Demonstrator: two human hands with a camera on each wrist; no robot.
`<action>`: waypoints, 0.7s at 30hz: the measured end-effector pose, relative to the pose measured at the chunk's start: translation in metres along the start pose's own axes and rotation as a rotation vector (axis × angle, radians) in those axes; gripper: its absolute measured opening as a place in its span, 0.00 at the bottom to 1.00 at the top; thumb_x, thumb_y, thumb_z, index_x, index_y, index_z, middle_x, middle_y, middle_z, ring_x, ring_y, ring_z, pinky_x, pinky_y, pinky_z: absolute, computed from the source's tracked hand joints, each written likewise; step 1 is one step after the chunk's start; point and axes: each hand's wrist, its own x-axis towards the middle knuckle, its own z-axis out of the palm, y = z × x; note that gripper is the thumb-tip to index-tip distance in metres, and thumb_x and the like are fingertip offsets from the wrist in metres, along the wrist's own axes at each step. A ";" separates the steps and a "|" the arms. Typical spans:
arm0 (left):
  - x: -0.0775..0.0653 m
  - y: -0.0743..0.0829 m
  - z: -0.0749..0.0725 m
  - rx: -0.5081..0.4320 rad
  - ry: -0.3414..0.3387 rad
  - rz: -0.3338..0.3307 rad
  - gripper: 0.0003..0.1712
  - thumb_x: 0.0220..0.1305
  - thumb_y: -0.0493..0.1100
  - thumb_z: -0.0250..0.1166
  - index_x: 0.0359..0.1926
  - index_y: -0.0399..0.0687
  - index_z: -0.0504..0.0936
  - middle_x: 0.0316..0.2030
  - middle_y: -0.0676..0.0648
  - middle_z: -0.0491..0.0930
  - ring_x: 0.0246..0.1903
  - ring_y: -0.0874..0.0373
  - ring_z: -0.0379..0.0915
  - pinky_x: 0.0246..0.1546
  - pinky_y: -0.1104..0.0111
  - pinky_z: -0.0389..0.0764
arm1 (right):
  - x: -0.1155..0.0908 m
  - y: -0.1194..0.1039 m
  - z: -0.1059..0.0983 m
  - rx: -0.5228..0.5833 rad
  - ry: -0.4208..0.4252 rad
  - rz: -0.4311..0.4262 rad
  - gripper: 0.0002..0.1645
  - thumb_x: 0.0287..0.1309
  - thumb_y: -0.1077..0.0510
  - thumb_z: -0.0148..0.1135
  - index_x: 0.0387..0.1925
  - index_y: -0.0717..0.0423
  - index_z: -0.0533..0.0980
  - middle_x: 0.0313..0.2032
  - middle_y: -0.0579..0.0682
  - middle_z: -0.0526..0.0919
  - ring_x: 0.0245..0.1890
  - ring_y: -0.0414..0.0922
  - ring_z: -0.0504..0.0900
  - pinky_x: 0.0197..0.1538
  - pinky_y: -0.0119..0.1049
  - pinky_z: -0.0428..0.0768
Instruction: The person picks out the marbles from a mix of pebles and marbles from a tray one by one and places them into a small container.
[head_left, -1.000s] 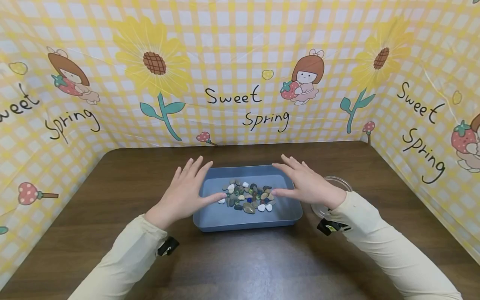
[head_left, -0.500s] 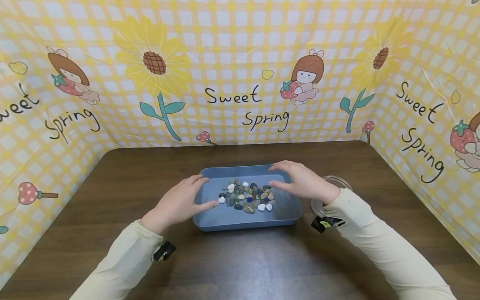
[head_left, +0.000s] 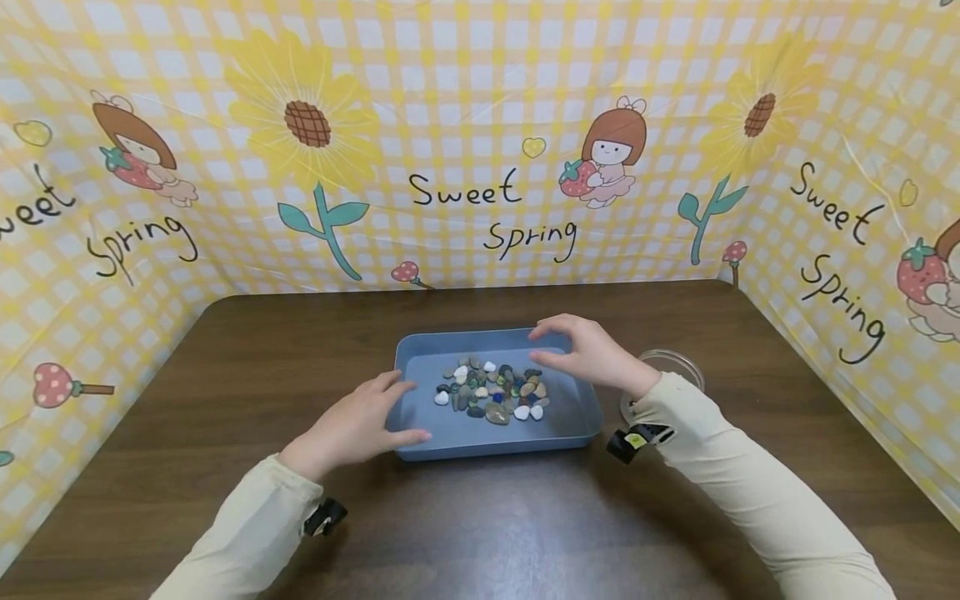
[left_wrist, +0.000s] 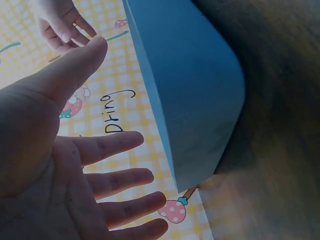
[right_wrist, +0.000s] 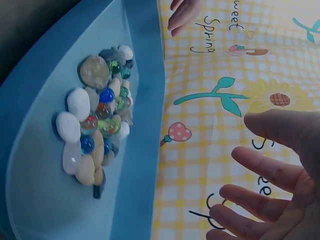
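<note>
I see the left hand (head_left: 360, 423), fingers loosely extended, unladen, by the left edge of the tray (head_left: 495, 447), contact uncertain; the right hand (head_left: 588, 353), likewise, hovers over its far right corner. Pebbles (head_left: 496, 413) and marbles (right_wrist: 106, 95) cluster mid-tray, bench (head_left: 480, 525) on every side.

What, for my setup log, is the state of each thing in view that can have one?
Tray: upright on the table, uncovered
Stones: loose, clustered on the tray floor
Marbles: loose, mixed among the stones
Container: clear, on the table, partly hidden; contents unclear
Left grip: fingers spread, holding nothing
Right grip: fingers spread, holding nothing
Backdrop: hanging, slightly creased
</note>
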 end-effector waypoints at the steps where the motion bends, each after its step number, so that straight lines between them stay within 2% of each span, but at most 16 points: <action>1: 0.000 0.000 0.001 -0.005 -0.007 -0.003 0.44 0.54 0.65 0.63 0.64 0.41 0.68 0.66 0.31 0.60 0.64 0.35 0.59 0.58 0.44 0.67 | 0.001 0.001 0.001 0.013 0.004 0.008 0.18 0.58 0.53 0.62 0.48 0.56 0.78 0.58 0.60 0.74 0.61 0.56 0.71 0.61 0.52 0.70; 11: -0.003 -0.004 0.006 -0.034 -0.066 -0.008 0.49 0.51 0.67 0.64 0.65 0.39 0.65 0.66 0.30 0.58 0.65 0.34 0.57 0.59 0.43 0.65 | 0.009 0.004 0.009 0.187 -0.025 0.093 0.15 0.59 0.55 0.60 0.46 0.57 0.78 0.60 0.61 0.73 0.64 0.55 0.69 0.65 0.53 0.64; 21: -0.004 -0.004 0.008 -0.025 -0.080 -0.010 0.49 0.52 0.66 0.64 0.65 0.38 0.65 0.67 0.29 0.57 0.65 0.34 0.57 0.59 0.43 0.65 | 0.020 0.012 0.017 0.303 -0.057 0.225 0.15 0.59 0.53 0.61 0.46 0.54 0.79 0.55 0.54 0.78 0.63 0.53 0.70 0.65 0.51 0.66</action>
